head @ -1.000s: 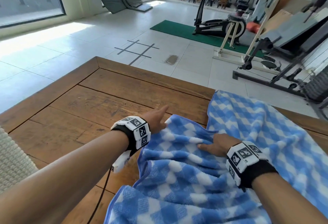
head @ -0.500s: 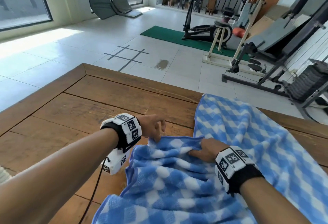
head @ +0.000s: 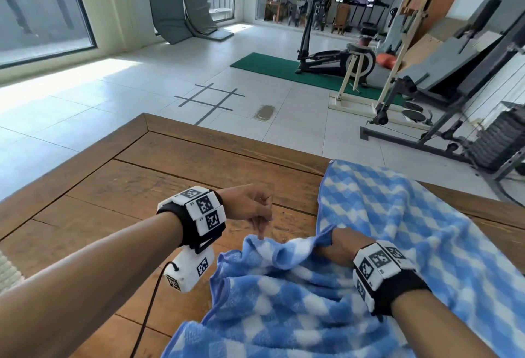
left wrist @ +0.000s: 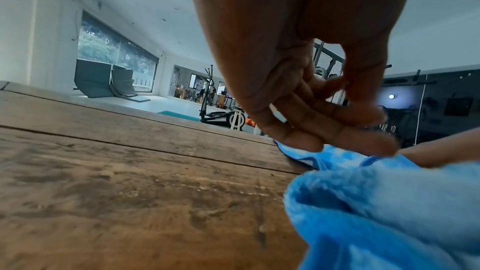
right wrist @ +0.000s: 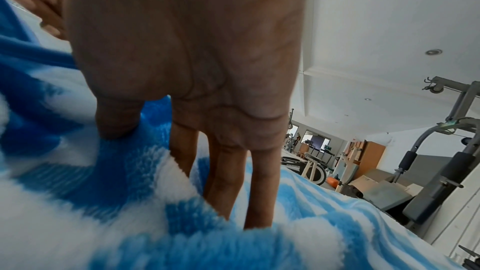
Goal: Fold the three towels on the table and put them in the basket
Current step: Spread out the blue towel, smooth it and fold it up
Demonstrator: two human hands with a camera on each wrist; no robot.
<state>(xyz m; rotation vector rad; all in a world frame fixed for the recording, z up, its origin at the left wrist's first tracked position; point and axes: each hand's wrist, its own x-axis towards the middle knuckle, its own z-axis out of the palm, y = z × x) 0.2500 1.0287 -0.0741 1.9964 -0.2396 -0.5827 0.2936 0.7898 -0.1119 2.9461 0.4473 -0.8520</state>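
Observation:
A blue-and-white checked towel (head: 397,230) lies rumpled over the right half of the wooden table (head: 142,187). My right hand (head: 335,244) grips a raised fold near the towel's left edge. In the right wrist view the thumb and fingers (right wrist: 259,182) dig into the pile of the towel (right wrist: 130,223). My left hand (head: 260,224) hovers just left of it with curled fingers. One fingertip touches the towel's bunched edge. In the left wrist view the left hand (left wrist: 337,126) has thumb on fingers with no cloth seen between them, above the towel (left wrist: 376,213).
A pale woven thing (head: 5,269), perhaps the basket, shows at the far left edge. Bare wood spreads left of and beyond my hands. The table's far edge (head: 227,136) drops to a tiled floor with gym machines (head: 426,88) on the right.
My left hand went from flat on the towel to gripping its edge, then rose off it with curled fingers. My right hand has bunched a fold and drawn it toward me.

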